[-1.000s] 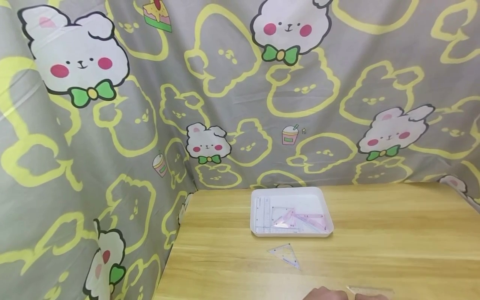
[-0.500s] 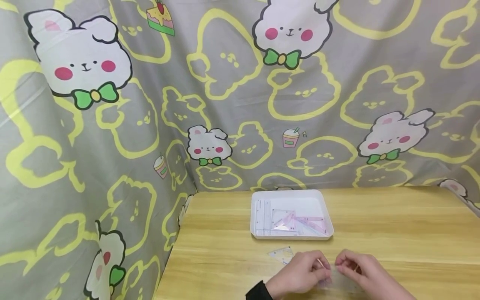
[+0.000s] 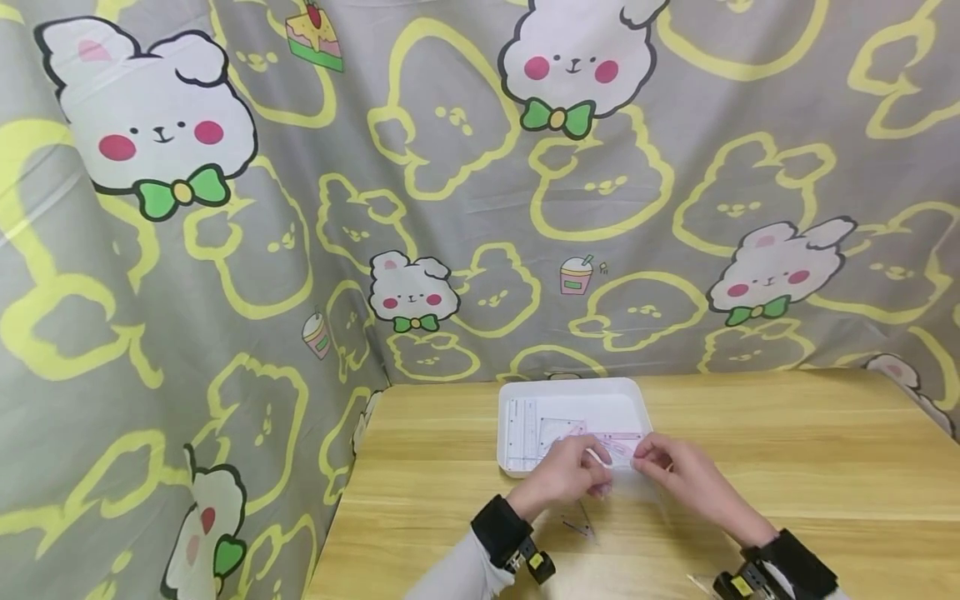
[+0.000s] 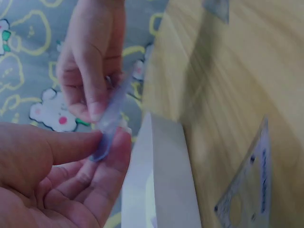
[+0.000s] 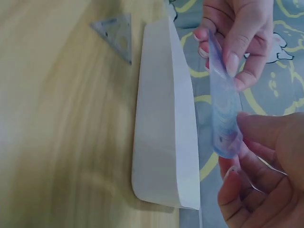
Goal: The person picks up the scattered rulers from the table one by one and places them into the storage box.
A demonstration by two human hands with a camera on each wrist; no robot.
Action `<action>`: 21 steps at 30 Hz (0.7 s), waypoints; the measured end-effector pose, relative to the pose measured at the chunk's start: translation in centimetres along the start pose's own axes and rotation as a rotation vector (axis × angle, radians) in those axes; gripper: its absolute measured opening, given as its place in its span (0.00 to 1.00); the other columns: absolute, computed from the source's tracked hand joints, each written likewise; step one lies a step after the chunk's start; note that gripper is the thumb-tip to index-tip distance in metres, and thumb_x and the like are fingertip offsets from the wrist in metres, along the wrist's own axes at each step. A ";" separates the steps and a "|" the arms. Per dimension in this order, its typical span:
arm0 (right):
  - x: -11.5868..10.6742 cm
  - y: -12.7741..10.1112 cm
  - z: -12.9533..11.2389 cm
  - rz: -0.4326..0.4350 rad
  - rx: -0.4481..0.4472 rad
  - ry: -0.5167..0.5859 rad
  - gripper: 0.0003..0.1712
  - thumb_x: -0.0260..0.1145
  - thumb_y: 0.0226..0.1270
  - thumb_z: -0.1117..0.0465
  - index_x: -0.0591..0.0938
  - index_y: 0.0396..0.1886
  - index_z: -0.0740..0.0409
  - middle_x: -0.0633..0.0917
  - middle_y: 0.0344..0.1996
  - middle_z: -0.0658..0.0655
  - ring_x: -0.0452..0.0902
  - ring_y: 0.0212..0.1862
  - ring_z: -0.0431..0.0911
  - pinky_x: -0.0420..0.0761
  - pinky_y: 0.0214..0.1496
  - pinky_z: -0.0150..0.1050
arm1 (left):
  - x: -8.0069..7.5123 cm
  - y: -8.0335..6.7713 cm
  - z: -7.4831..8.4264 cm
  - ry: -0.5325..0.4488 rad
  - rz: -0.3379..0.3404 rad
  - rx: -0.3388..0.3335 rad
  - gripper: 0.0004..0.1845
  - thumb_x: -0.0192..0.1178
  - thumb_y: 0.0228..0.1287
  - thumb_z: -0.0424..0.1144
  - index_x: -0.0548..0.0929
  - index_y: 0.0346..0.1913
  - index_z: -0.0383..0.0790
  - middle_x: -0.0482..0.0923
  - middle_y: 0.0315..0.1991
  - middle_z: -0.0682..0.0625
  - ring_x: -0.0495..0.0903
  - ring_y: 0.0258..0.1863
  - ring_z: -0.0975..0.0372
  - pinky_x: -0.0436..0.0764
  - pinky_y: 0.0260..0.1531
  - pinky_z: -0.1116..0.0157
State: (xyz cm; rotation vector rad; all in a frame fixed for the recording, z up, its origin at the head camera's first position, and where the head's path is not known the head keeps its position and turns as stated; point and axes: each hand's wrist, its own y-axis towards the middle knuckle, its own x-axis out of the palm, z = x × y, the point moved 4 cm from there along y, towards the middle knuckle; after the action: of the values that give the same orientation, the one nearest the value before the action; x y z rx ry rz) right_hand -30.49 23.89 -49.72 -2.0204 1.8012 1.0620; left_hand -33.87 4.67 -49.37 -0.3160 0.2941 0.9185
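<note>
A clear, bluish plastic ruler (image 3: 618,454) is held between both hands just above the front edge of a white tray (image 3: 517,385). My left hand (image 3: 592,471) pinches one end of it with thumb and fingers (image 4: 107,145). My right hand (image 3: 648,458) pinches the other end (image 5: 235,147). In the wrist views the ruler (image 5: 223,109) stands on edge beside the tray wall (image 5: 164,128). The tray holds several clear rulers and set squares (image 3: 555,433).
A clear triangular set square (image 3: 581,523) lies on the wooden table (image 3: 787,450) just in front of the tray, under the left wrist, and shows again (image 5: 116,33) (image 4: 247,185). Bunny-print cloth (image 3: 225,250) hangs behind and left of the table. Both wrists carry black bands.
Both hands came up from the bottom edge of the view, took hold of the clear ruler and carried it forward over the table to the tray's front edge.
</note>
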 end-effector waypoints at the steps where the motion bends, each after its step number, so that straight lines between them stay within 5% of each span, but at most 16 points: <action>1: -0.1 0.4 0.1 0.007 0.003 -0.017 0.07 0.76 0.64 0.64 0.84 0.36 0.53 0.86 0.28 0.43 0.77 0.31 0.32 0.78 0.32 0.33 | -0.3 0.4 -0.1 0.003 0.008 0.006 0.03 0.64 0.70 0.28 0.81 0.42 0.37 0.87 0.24 0.49 0.87 0.23 0.60 0.88 0.31 0.57; 7: -0.2 2.0 -0.1 0.041 -0.068 -0.204 0.23 0.85 0.50 0.62 0.85 0.45 0.59 0.86 0.36 0.50 0.81 0.36 0.44 0.79 0.35 0.37 | -1.2 2.8 -0.8 -0.030 0.056 0.021 0.04 0.63 0.70 0.25 0.81 0.40 0.36 0.86 0.25 0.47 0.85 0.22 0.63 0.87 0.29 0.63; 16: 0.6 4.6 1.0 0.056 -0.226 -0.409 0.33 0.88 0.44 0.61 0.83 0.50 0.65 0.85 0.41 0.58 0.83 0.42 0.54 0.84 0.42 0.50 | -2.1 5.6 -1.6 0.030 0.148 0.007 0.04 0.66 0.69 0.28 0.82 0.41 0.36 0.88 0.27 0.48 0.87 0.23 0.61 0.83 0.26 0.67; 21: 0.5 6.0 2.0 0.038 -0.230 -0.417 0.33 0.87 0.45 0.64 0.82 0.51 0.67 0.85 0.42 0.60 0.83 0.43 0.58 0.84 0.45 0.56 | -2.7 7.3 -1.2 0.068 0.167 0.010 0.05 0.66 0.67 0.27 0.82 0.42 0.36 0.89 0.29 0.46 0.86 0.22 0.61 0.80 0.24 0.70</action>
State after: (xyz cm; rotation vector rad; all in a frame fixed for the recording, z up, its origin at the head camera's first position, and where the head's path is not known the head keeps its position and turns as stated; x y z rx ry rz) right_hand -36.83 23.45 -49.73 -1.7115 1.5625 1.6247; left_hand -41.51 6.39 -50.48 -0.3178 0.3920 1.0714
